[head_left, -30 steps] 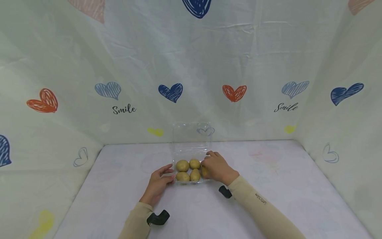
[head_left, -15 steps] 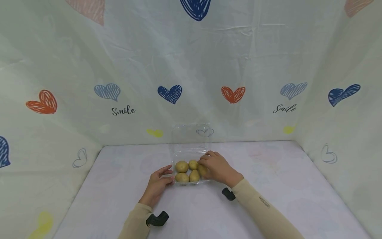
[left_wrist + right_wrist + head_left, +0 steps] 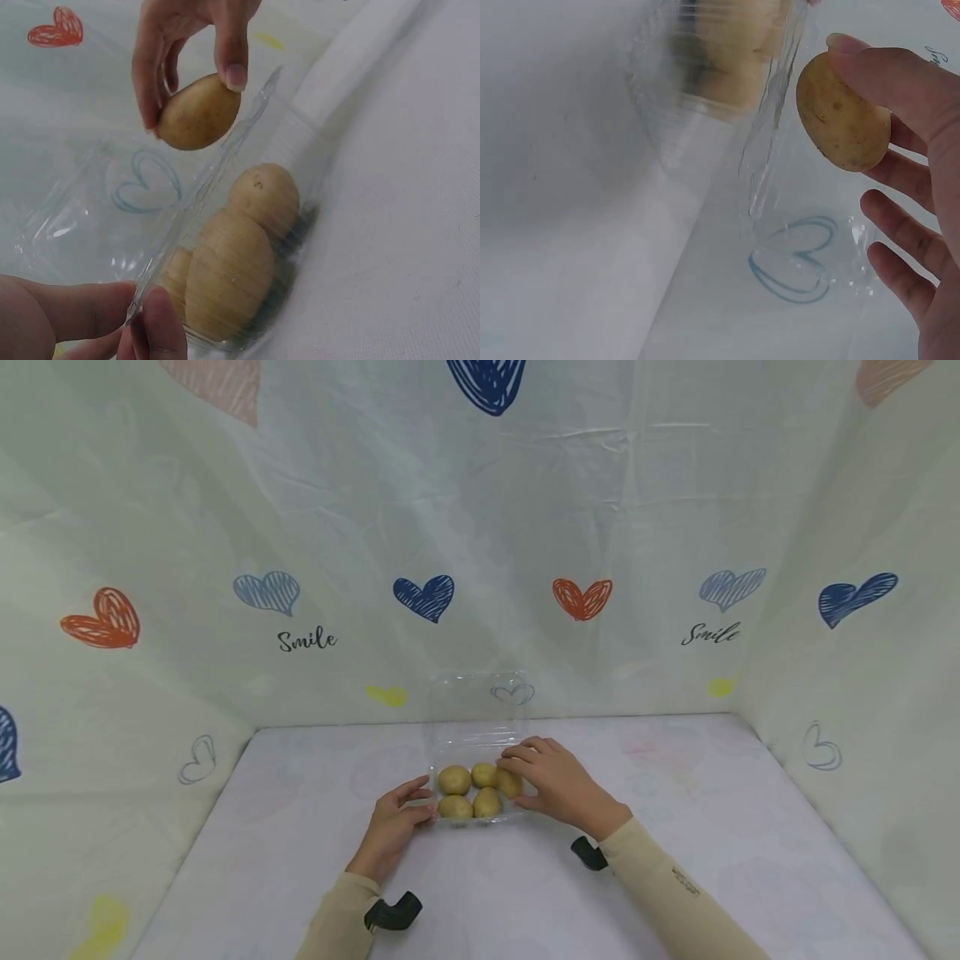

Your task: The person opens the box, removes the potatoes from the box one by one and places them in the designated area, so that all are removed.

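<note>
In the head view a clear plastic clamshell box (image 3: 480,822) stands on the table with its lid raised at the back. Several potatoes (image 3: 454,779) sit inside, toward its left part. My left hand (image 3: 392,828) is at the box's left end; in the left wrist view its thumb and finger pinch the rim (image 3: 135,300). My right hand (image 3: 562,787) holds another potato (image 3: 844,112) between thumb and fingers. That potato hangs over the box's right end, above the rim, as the left wrist view shows.
A white table (image 3: 300,860) lies under the box. Behind it hangs a pale curtain (image 3: 510,510) printed with hearts and the word Smile. Each sleeve carries a dark strap-like mount (image 3: 393,912) near the wrist.
The potato in my right hand has risen slightly and shifted a little left, while the right wrist has turned and moved to the right. My left hand stays at the box's left end.
</note>
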{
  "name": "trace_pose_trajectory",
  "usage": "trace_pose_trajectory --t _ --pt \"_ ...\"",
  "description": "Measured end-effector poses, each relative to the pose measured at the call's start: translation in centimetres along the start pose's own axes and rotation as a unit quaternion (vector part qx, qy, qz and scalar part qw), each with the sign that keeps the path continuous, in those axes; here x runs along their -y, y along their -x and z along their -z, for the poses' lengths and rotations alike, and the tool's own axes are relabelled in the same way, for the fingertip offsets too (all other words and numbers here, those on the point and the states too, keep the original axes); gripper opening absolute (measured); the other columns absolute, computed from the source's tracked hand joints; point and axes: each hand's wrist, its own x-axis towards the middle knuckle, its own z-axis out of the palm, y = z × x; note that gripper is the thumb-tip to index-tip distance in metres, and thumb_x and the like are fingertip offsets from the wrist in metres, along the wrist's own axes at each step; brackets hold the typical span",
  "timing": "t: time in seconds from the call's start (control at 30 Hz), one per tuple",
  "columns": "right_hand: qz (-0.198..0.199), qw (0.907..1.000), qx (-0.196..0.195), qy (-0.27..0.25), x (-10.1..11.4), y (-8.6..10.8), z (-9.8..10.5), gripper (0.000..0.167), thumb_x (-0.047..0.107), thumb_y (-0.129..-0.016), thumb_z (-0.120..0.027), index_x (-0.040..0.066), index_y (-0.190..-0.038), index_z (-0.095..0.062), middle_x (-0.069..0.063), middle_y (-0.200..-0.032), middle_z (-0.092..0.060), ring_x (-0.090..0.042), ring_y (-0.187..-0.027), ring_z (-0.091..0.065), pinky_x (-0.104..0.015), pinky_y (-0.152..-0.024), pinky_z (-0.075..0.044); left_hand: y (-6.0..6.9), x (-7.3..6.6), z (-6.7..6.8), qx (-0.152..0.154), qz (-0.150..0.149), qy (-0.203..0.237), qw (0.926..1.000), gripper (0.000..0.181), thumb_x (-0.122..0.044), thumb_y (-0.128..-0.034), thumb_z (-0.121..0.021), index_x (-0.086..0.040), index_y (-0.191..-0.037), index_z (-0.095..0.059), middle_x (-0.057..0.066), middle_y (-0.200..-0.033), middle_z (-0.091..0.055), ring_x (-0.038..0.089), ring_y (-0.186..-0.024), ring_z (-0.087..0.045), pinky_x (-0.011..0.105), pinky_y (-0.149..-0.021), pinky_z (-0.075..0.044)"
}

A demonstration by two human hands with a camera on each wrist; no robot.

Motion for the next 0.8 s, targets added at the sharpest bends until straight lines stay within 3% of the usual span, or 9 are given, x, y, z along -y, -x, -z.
trace_pose_trajectory --t 0.37,0.8 --pt "-0.021 0.9993 -0.03 0.0 -1.1 1.9 1.0 0.062 0.029 -0.072 -0.1 0.012 -0.125 -0.074 -0.002 -0.126 -0.072 -0.025 -0.115 -0.064 -0.044 -0.103 -0.055 -0.1 0.0 0.0 -0.003 0.004 -0.004 1.0 0.055 0.014 -0.0939 -0.065 0.011 -0.147 -0.053 0.024 -0.126 -0.06 0.015 -0.084 -0.065 0.025 -0.075 -0.059" --pt "-0.078 0.9966 -0.026 -0.006 -3.3 4.7 1.2 0.062 0.027 -0.071 -0.101 0.012 -0.126 -0.075 -0.002 -0.126 -0.073 -0.025 -0.116 -0.064 -0.046 -0.103 -0.056 -0.3 0.1 0.1 0.003 0.009 -0.014 0.9999 0.056 0.011 -0.0957 -0.065 0.009 -0.149 -0.051 0.025 -0.131 -0.057 0.015 -0.087 -0.065 0.028 -0.079 -0.059"
